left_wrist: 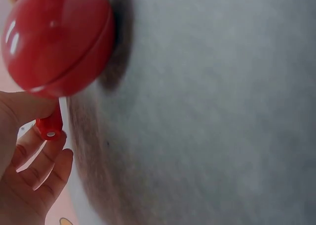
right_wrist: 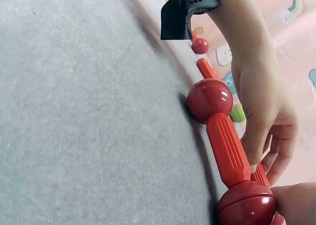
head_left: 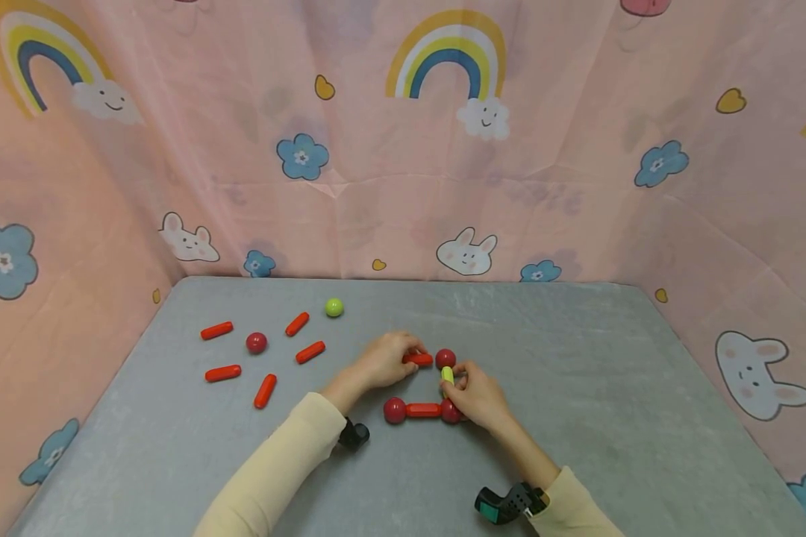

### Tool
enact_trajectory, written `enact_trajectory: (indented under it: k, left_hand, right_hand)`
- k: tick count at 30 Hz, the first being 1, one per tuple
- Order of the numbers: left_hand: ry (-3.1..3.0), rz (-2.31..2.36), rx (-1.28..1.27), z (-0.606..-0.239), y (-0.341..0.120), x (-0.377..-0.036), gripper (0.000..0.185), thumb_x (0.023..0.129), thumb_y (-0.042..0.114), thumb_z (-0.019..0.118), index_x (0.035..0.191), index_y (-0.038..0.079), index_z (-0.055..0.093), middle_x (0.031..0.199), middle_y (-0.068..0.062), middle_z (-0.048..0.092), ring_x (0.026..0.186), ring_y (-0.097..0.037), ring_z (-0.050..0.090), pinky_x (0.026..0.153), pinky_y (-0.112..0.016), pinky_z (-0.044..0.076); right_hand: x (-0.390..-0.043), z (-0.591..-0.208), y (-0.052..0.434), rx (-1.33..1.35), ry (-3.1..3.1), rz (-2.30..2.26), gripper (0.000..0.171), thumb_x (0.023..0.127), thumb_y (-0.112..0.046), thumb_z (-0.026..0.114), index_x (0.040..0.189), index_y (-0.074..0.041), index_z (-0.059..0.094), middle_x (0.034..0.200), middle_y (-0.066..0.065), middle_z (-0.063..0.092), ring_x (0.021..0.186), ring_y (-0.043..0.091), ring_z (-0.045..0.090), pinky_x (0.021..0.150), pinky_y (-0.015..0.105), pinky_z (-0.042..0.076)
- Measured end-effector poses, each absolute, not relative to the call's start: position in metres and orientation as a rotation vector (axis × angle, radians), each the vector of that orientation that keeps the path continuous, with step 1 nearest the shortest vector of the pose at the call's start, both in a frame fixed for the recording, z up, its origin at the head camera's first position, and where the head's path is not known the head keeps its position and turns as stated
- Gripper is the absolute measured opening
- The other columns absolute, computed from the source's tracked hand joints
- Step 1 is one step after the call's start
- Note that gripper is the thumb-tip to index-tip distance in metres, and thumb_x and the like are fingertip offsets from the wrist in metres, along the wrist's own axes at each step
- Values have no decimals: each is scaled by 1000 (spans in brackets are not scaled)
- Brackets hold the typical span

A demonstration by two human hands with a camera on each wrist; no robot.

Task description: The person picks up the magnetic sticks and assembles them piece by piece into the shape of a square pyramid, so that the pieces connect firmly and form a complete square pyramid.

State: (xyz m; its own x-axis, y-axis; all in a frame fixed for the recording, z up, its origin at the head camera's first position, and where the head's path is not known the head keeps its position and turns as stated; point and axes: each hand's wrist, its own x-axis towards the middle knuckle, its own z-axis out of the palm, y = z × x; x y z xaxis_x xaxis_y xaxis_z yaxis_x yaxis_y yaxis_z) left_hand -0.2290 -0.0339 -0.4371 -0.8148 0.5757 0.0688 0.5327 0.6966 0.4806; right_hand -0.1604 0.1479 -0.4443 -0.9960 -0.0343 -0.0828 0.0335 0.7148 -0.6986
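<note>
With thumb and fingers my left hand [head_left: 384,361] pinches a red rod [head_left: 419,359], which points at a red ball [head_left: 445,359] just to its right. A yellow-green rod [head_left: 448,374] runs down from that ball, gripped by my right hand [head_left: 480,397]. Below it sits another red ball [head_left: 451,411], partly covered by the right hand. A red rod [head_left: 423,410] joins this ball to a further red ball [head_left: 395,410] on the left. The left wrist view shows the held rod's end [left_wrist: 50,131], with a hole in it, beyond a large red ball [left_wrist: 59,42].
Several loose red rods [head_left: 223,373] lie on the left of the grey table [head_left: 578,418], around a red ball [head_left: 257,343]. A green ball [head_left: 333,307] is farther back. A pink printed curtain [head_left: 376,201] encloses the table's back and sides.
</note>
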Motion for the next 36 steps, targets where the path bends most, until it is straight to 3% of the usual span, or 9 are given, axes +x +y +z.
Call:
enact_trajectory:
  k: [19, 23, 28, 36]
  left_hand:
    - [2804, 765, 905, -440, -30, -230, 24, 83, 13, 67, 107, 16, 66, 96, 1, 61, 84, -13, 54, 76, -28, 46]
    - [2810, 756, 906, -441, -30, -231, 24, 83, 13, 67, 107, 16, 66, 95, 1, 60, 84, -13, 54, 75, -28, 46]
    - [2826, 754, 922, -442, -30, -230, 23, 82, 14, 68, 105, 16, 67, 93, 1, 60, 81, -13, 54, 72, -27, 46]
    - [2824, 785, 931, -441, -31, -229, 22, 82, 13, 67, 104, 14, 67, 95, -1, 61, 84, -14, 55, 74, -28, 47]
  right_hand:
    - [-165, -440, 148, 54, 2809, -1128, 37, 87, -25, 58, 110, 4, 52, 69, 4, 61, 44, 12, 50, 43, 26, 39]
    - [-173, -441, 149, 44, 2871, -1118, 42, 87, -25, 58, 116, 3, 50, 77, 7, 62, 58, 14, 55, 53, 28, 42]
    - [-182, -442, 148, -24, 2911, -1102, 42, 86, -23, 62, 118, 3, 53, 98, 16, 63, 87, 27, 60, 74, 41, 48]
    - [-191, -443, 147, -78, 2932, -1107, 39, 85, -19, 63, 116, 3, 56, 100, 18, 62, 88, 27, 57, 77, 44, 47]
